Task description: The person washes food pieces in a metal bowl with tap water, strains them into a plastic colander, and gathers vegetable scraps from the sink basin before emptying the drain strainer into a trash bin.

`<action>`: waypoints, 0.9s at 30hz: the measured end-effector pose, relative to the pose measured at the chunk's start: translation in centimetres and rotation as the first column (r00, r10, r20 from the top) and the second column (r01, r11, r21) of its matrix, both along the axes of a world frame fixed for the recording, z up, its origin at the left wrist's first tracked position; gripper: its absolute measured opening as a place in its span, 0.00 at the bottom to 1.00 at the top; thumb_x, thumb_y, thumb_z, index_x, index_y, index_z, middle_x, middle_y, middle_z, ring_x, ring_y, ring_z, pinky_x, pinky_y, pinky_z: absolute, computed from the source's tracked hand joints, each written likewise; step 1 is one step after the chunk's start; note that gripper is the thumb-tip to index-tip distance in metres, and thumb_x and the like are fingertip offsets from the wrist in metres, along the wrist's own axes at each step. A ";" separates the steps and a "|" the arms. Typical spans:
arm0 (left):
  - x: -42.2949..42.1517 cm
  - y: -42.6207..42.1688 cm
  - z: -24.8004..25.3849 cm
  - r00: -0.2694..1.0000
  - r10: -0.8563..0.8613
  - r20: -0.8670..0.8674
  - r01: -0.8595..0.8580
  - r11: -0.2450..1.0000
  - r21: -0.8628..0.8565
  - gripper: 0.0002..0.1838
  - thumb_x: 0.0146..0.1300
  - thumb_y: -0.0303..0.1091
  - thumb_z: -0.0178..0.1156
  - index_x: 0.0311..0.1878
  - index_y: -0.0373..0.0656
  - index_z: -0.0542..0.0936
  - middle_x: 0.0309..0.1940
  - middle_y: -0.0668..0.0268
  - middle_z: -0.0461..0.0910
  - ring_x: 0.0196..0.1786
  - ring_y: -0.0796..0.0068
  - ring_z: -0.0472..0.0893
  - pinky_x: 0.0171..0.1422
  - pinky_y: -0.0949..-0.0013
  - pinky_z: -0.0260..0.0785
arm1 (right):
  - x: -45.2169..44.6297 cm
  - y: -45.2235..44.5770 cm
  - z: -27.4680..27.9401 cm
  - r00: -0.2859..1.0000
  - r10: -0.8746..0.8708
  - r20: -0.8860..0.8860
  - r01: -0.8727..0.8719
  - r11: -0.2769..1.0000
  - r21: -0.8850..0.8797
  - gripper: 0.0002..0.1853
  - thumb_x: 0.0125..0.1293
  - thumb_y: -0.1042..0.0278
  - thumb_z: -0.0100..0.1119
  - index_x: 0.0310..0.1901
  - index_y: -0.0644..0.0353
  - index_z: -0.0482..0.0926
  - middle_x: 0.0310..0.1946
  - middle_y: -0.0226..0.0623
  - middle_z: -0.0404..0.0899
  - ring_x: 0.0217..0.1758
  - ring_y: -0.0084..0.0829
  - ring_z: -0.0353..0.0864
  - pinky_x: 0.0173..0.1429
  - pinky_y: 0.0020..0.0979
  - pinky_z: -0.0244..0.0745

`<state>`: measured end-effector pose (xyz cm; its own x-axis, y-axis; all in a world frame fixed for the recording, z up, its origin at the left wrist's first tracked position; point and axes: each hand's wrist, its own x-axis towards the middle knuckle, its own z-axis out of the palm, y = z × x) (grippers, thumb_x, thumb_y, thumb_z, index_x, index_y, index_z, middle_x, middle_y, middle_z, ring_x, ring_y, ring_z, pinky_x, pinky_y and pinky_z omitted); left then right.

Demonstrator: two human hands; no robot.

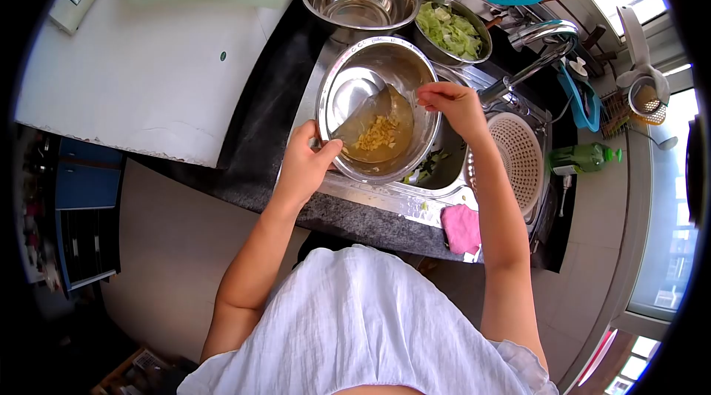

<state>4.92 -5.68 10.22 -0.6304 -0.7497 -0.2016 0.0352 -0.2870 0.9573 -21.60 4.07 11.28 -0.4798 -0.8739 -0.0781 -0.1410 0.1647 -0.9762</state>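
Bowl (354, 87) | rim writing (381, 41): illegible | left hand (305, 154): gripping it | right hand (450, 104): fingers pinched, contents unclear

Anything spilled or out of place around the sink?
Green scraps lie in the sink, with a few bits on its front edge, which looks untidy. The bowl appears tilted, its liquid pooled to one side; I see no clear spill from it.

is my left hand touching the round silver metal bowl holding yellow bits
Touching: the head view shows your left hand gripping the round silver metal bowl at its edge, thumb over the rim.
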 end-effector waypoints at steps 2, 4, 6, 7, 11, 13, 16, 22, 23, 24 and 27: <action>0.1 -0.1 0.2 1.000 -0.002 0.017 0.002 1.000 0.014 0.08 0.58 0.24 0.58 0.40 0.32 0.74 0.33 0.66 0.72 0.32 0.80 0.78 0.32 0.77 0.75 | -0.3 1.1 1.3 0.993 -0.099 0.058 0.102 0.994 -0.049 0.09 0.62 0.75 0.58 0.43 0.68 0.81 0.35 0.35 0.82 0.36 0.22 0.81 0.43 0.21 0.77; 0.1 -0.1 0.2 1.000 0.000 0.015 0.000 1.000 0.006 0.08 0.58 0.24 0.58 0.40 0.32 0.74 0.33 0.66 0.73 0.33 0.80 0.78 0.33 0.76 0.75 | -1.1 2.8 1.1 0.974 -0.193 0.120 0.205 0.974 -0.093 0.09 0.63 0.75 0.58 0.43 0.69 0.80 0.36 0.36 0.82 0.36 0.23 0.82 0.43 0.22 0.77; 0.2 -0.3 0.0 1.000 0.006 0.011 -0.006 1.000 -0.003 0.08 0.58 0.24 0.58 0.40 0.31 0.74 0.34 0.65 0.73 0.33 0.79 0.78 0.33 0.76 0.75 | -2.4 5.2 -2.1 0.816 -0.334 0.472 0.469 0.860 -0.201 0.10 0.62 0.76 0.58 0.45 0.65 0.81 0.37 0.39 0.83 0.36 0.27 0.83 0.42 0.23 0.77; 0.2 -0.3 -0.1 1.000 0.004 0.004 -0.004 1.000 -0.007 0.08 0.58 0.24 0.58 0.40 0.31 0.74 0.35 0.65 0.73 0.33 0.78 0.78 0.33 0.76 0.75 | -2.5 6.7 -5.0 0.817 -0.332 0.472 0.467 0.861 -0.203 0.10 0.62 0.76 0.58 0.45 0.65 0.81 0.37 0.39 0.83 0.36 0.27 0.83 0.42 0.23 0.77; 0.4 -0.6 -0.2 0.991 0.044 0.123 -0.031 0.994 -0.104 0.09 0.58 0.24 0.59 0.39 0.30 0.73 0.40 0.62 0.72 0.34 0.78 0.78 0.34 0.75 0.76 | -1.9 7.6 -8.9 0.600 -0.074 -0.796 0.415 0.880 0.231 0.11 0.60 0.76 0.58 0.44 0.56 0.82 0.36 0.42 0.81 0.39 0.37 0.82 0.43 0.29 0.76; 0.5 -0.3 -0.1 0.995 0.033 0.097 -0.028 0.998 -0.052 0.09 0.58 0.24 0.59 0.39 0.30 0.73 0.41 0.62 0.71 0.34 0.78 0.78 0.33 0.75 0.76 | 0.8 6.7 -5.9 0.692 -0.288 -0.662 0.542 0.813 0.212 0.12 0.58 0.76 0.59 0.44 0.54 0.82 0.35 0.43 0.81 0.40 0.40 0.81 0.44 0.31 0.75; 0.3 -0.5 -0.4 0.999 0.012 0.043 -0.011 0.999 -0.032 0.09 0.57 0.24 0.59 0.39 0.30 0.73 0.41 0.63 0.70 0.33 0.79 0.78 0.32 0.75 0.75 | 3.4 3.3 -1.5 0.710 -0.121 -0.694 0.139 0.990 -0.030 0.10 0.55 0.76 0.59 0.39 0.57 0.81 0.35 0.39 0.81 0.42 0.40 0.79 0.45 0.34 0.75; 0.1 -0.1 -0.2 1.000 0.002 0.021 -0.002 1.000 -0.026 0.08 0.57 0.24 0.59 0.39 0.31 0.74 0.36 0.65 0.71 0.31 0.80 0.77 0.31 0.76 0.73 | 4.9 0.4 -4.1 0.428 0.383 -0.818 -0.245 0.921 0.303 0.08 0.50 0.75 0.59 0.34 0.57 0.82 0.29 0.38 0.80 0.38 0.39 0.80 0.43 0.37 0.74; 0.1 0.0 -0.2 1.000 0.017 0.011 -0.017 1.000 -0.023 0.08 0.57 0.24 0.59 0.38 0.31 0.74 0.35 0.66 0.71 0.31 0.81 0.76 0.31 0.76 0.73 | 4.6 0.1 -4.5 0.473 0.515 -0.714 -0.240 0.856 0.458 0.08 0.50 0.74 0.59 0.33 0.57 0.82 0.28 0.38 0.81 0.36 0.40 0.80 0.43 0.37 0.75; 0.1 0.1 -0.3 1.000 0.021 0.011 -0.021 1.000 -0.022 0.08 0.57 0.24 0.59 0.38 0.31 0.74 0.35 0.66 0.71 0.31 0.81 0.76 0.31 0.76 0.73 | 4.3 0.0 -4.2 0.471 0.518 -0.714 -0.243 0.854 0.459 0.08 0.50 0.74 0.59 0.33 0.57 0.82 0.28 0.38 0.81 0.36 0.40 0.80 0.43 0.37 0.75; 0.2 0.1 -0.9 1.000 -0.015 0.014 0.015 1.000 0.006 0.08 0.57 0.24 0.60 0.38 0.31 0.74 0.34 0.66 0.71 0.29 0.80 0.76 0.30 0.76 0.73 | 2.8 0.8 -1.1 0.740 0.525 -0.422 -0.350 0.835 0.425 0.08 0.52 0.74 0.61 0.36 0.59 0.83 0.30 0.39 0.83 0.33 0.35 0.82 0.42 0.30 0.75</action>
